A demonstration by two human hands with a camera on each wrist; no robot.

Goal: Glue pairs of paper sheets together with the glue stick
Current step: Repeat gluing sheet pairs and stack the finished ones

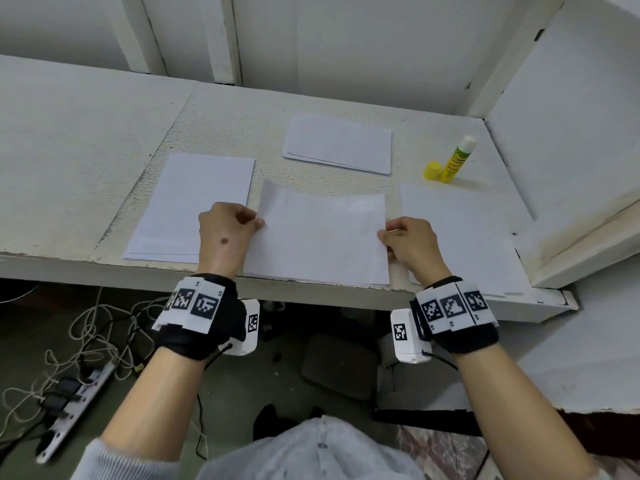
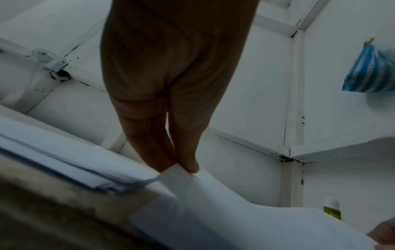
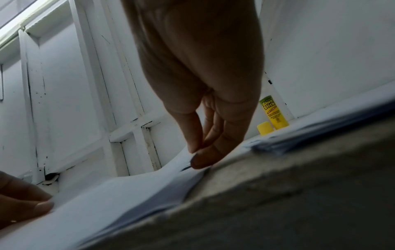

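A white paper sheet (image 1: 318, 233) lies over a small stack at the table's front edge, its far side curling upward. My left hand (image 1: 227, 225) pinches the sheet's left edge (image 2: 188, 175) between thumb and fingers. My right hand (image 1: 408, 239) pinches its right edge (image 3: 183, 162). The yellow glue stick (image 1: 457, 160) stands uncapped at the back right, white tip showing, also visible in the right wrist view (image 3: 274, 112). Its yellow cap (image 1: 432, 170) stands just left of it.
Other paper stacks lie to the left (image 1: 194, 206), at the back centre (image 1: 337, 143) and to the right (image 1: 464, 237). A white wall panel (image 1: 561, 133) closes the right side. Cables and a power strip (image 1: 76, 403) lie on the floor below.
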